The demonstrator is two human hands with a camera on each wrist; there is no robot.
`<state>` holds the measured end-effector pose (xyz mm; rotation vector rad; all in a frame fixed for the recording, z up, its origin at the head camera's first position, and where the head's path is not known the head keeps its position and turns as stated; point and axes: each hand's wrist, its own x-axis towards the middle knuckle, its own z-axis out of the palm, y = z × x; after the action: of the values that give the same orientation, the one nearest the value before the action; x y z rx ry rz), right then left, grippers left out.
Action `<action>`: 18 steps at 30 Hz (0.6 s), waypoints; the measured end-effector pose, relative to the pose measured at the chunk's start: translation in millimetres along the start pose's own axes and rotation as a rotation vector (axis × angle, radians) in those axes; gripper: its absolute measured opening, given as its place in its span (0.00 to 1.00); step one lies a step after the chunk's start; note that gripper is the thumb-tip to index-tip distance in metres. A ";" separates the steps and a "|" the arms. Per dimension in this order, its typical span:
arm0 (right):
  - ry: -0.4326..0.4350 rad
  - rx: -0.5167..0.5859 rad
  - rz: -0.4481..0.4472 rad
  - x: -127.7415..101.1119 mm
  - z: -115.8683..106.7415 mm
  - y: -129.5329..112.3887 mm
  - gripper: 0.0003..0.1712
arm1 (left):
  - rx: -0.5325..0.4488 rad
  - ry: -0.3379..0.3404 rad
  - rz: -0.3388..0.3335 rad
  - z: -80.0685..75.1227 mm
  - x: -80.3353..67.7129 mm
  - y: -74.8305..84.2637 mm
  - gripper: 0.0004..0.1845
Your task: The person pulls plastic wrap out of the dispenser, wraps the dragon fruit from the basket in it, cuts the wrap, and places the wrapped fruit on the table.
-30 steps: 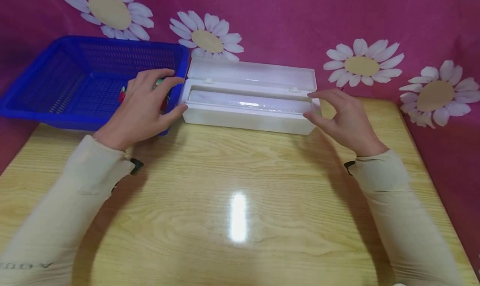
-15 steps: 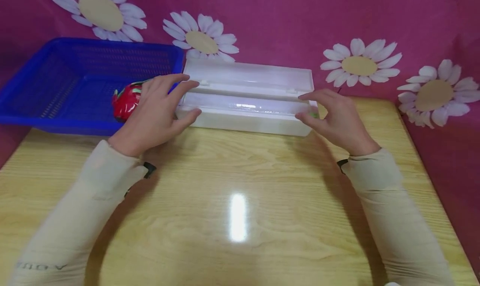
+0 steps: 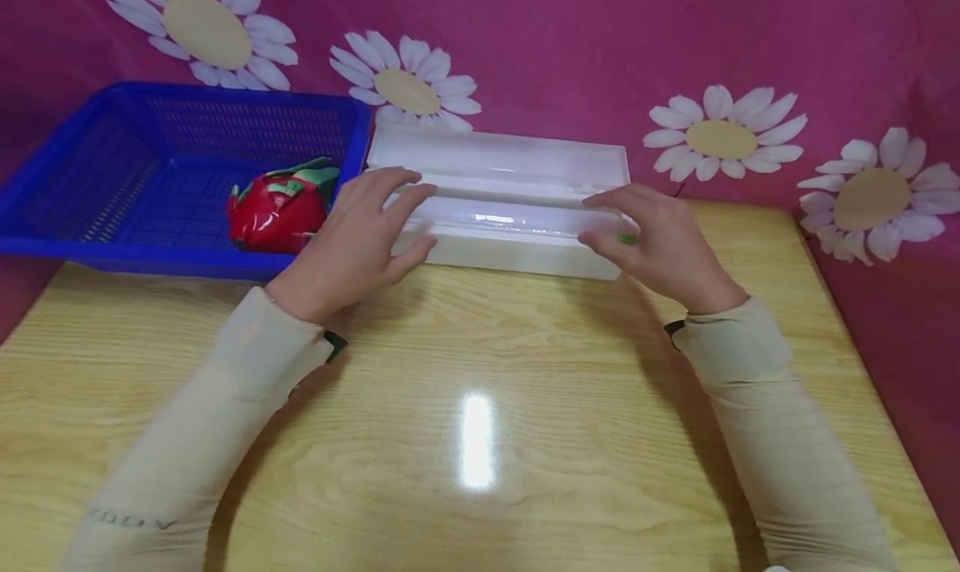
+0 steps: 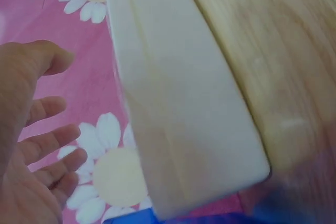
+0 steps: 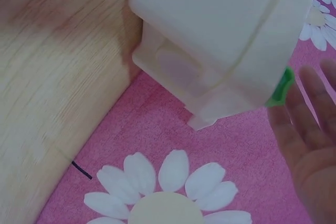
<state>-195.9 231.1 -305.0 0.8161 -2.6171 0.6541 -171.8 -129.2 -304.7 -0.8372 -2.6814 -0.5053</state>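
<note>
From the head view I see the box [image 3: 510, 222], white and long, lying at the back of the worktop [image 3: 480, 388] with its long axis running left to right and its lid [image 3: 498, 155] standing open toward the pink backdrop [image 3: 600, 47]. My left hand [image 3: 356, 238] covers the box's left end, fingers loosely spread and resting over the front rim; I cannot tell whether they grip it. My right hand [image 3: 660, 238] hides the right end the same way, fingers relaxed, a small green bit [image 3: 627, 238] showing just beside the thumb. What lies inside the box is a glossy blur I can't make out. Left of the box, touching or nearly so, sits a blue basket [image 3: 150, 255] with a red fruit [image 3: 277, 209] in it.

From the left wrist view, the box [image 4: 178, 103] fills the middle, blurred, its end cut off near the bottom edge; the left hand [image 4: 31, 150] is spread open beside it and apart from it, holding nothing.

From the right wrist view, the box's right end [image 5: 220, 40] overhangs the worktop's edge [image 5: 63, 87], the green tab [image 5: 281, 87] on its side. The right hand [image 5: 310, 145] is open with straight fingers, near the tab; contact is too blurred to judge.
</note>
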 end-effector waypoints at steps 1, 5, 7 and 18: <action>-0.003 0.002 -0.002 0.5 0.4 0.2 0.20 | 0.000 -0.005 0.008 2.5 0.7 0.5 0.28; -0.024 0.005 -0.006 2.3 2.4 0.4 0.20 | -0.022 -0.015 0.013 10.9 3.6 1.6 0.28; -0.031 0.006 -0.008 2.9 3.4 0.4 0.19 | -0.028 -0.025 0.015 14.4 5.4 2.4 0.28; -0.079 0.027 -0.003 3.6 10.4 -2.8 0.20 | 0.022 -0.045 0.007 26.6 10.8 6.4 0.29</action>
<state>-198.7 222.1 -311.4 0.8713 -2.6825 0.6701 -181.0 -108.1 -323.1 -0.8615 -2.7191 -0.4596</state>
